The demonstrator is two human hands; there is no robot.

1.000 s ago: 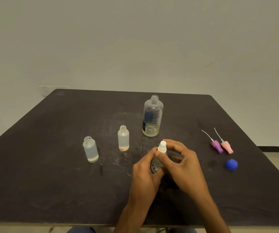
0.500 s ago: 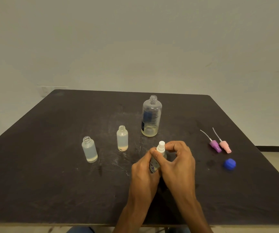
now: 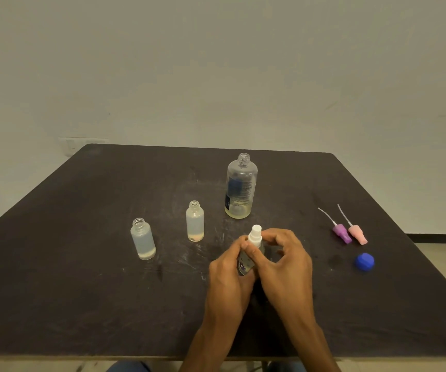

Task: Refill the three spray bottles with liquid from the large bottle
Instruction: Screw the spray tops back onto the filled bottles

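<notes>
Little changed since half a second ago: left hand [image 3: 228,269] still grips small clear spray bottle [image 3: 246,260] near table [image 3: 82,291] centre; right hand [image 3: 283,260] fingers stay curled, pinching its white ribbed nozzle [image 3: 255,233]. Large clear cylindrical bottle [image 3: 240,186] stands uncapped behind.

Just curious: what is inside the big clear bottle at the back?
The big clear plastic bottle, uncapped, holds a shallow layer of pale yellowish liquid at its bottom. A dark label covers part of its side.
</notes>
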